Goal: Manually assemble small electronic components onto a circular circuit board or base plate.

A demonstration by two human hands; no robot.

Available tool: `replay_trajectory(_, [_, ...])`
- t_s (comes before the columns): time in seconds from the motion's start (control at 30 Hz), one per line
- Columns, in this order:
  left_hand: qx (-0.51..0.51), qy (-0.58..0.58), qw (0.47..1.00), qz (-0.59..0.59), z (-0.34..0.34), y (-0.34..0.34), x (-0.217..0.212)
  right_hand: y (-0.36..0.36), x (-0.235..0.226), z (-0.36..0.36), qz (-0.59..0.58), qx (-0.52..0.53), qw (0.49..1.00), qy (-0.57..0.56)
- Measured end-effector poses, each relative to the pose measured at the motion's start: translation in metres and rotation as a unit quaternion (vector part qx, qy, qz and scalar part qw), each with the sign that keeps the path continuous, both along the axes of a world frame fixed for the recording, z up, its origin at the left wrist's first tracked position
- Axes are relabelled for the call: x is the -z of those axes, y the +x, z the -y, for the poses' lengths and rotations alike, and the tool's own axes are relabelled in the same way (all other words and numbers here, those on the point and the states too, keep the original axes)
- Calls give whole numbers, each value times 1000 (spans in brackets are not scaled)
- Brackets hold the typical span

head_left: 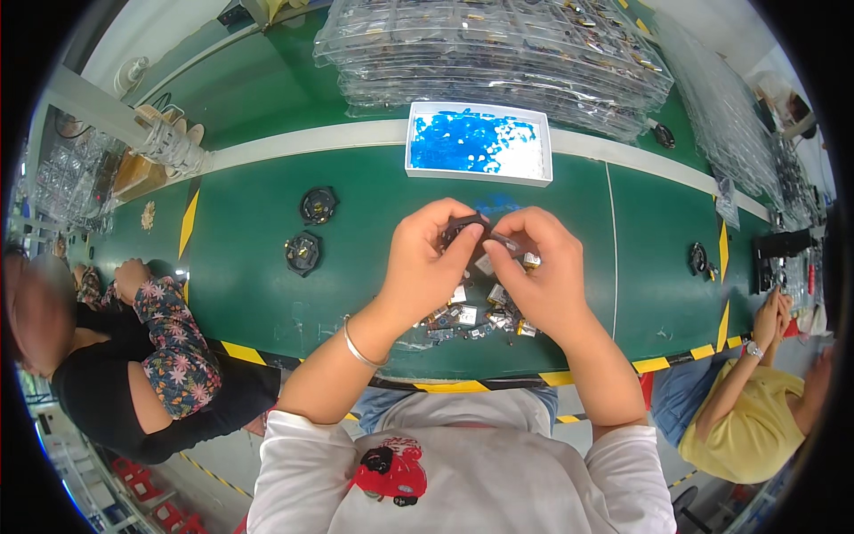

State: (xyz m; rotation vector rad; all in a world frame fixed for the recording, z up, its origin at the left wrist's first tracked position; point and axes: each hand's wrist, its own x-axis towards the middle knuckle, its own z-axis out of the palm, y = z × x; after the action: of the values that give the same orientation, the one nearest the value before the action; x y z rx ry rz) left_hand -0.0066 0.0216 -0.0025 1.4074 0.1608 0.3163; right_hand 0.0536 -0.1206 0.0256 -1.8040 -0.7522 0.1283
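Observation:
My left hand (430, 260) is closed around a black round housing (459, 230), its thumb pressed on the top. Close beside it, my right hand (544, 267) pinches a small dark piece (505, 242) against or right next to the housing's edge; whether the two parts are joined I cannot tell. Fingers cover much of both. Below the hands a loose pile of small electronic parts (467, 315), some with silver and white faces, lies on the green tabletop (240, 307). Two similar black housings (318, 205) rest to the left.
A white box (544, 169) of small blue pieces stands beyond my hands. Behind it are stacked clear plastic trays (507, 62). Another black part (697, 258) lies at the right. Co-workers sit on both sides, one in a flowered sleeve (178, 356), one in a yellow shirt (747, 418).

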Motion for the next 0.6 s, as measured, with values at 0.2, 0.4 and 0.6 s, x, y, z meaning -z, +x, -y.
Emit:
replay_trajectory(0.2, [37, -87, 995, -44, -14, 2, 0, 13, 13, 9, -199, -67, 977, 40])
replay_trajectory(0.4, [54, -155, 982, -92, -11, 0, -14, 17, 13, 12, -292, -127, 945, 68])
replay_trajectory(0.6, [76, -181, 978, -69, -11, -1, -12, 18, 11, 14, -290, -131, 946, 65])
